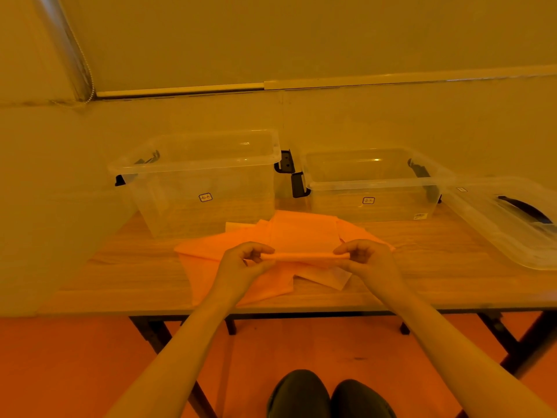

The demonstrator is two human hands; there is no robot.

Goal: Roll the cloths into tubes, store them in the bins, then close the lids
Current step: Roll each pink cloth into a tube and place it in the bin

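Note:
An orange cloth, partly rolled into a thin tube (304, 256), lies across the middle of the wooden table (437, 267). My left hand (244, 260) pinches the tube's left end and my right hand (366, 256) pinches its right end. The unrolled part of that cloth stretches away toward the bins. More orange cloths (217, 251) lie spread beneath and around it. Two clear plastic bins stand open behind: a taller one (205, 182) at the left and a lower one (373, 185) at the right, both looking empty.
A clear lid with a dark handle (512, 215) lies at the table's right end. Black latches (286, 164) hang on the bin sides. A wall runs close behind the bins. The table's front edge is near me, with my knees below it.

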